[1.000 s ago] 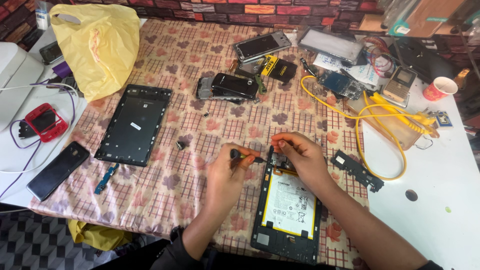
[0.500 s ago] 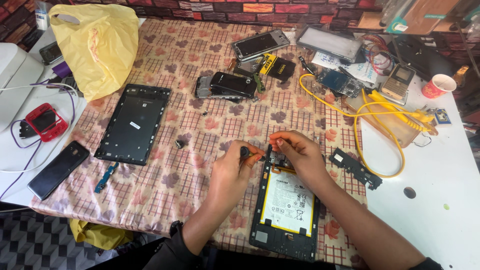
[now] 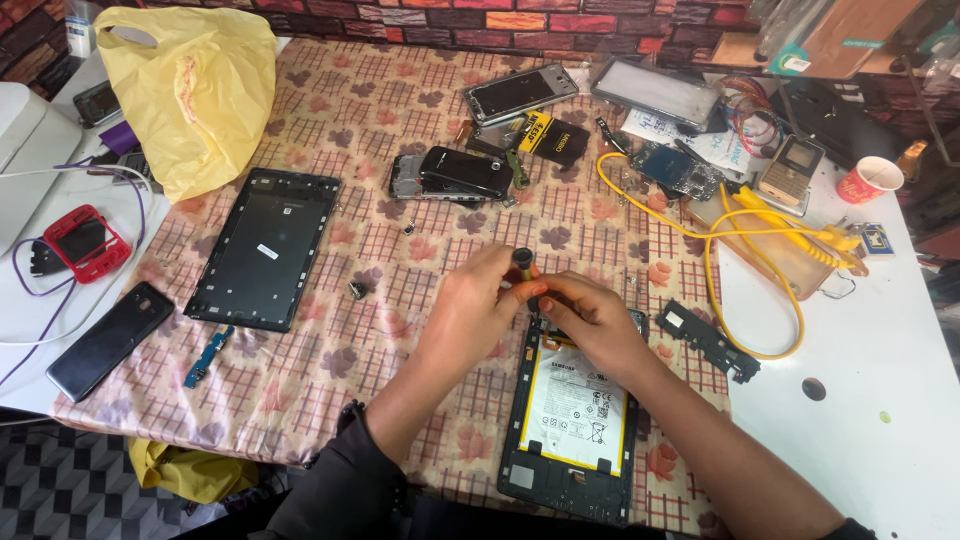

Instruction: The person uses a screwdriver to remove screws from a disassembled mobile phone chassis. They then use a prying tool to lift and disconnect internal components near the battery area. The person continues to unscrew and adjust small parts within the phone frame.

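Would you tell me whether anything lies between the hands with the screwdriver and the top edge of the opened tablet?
Nothing visible does. The left hand and right hand hold the screwdriver upright directly over the opened tablet, at its top edge. The tip itself is hidden behind the fingers.

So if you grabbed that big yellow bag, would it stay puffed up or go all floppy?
Probably floppy: the yellow bag is thin, crinkled plastic slumped on the table. It likely feels light and may slide easily.

Checked tablecloth bears opened tablet (plus phones).
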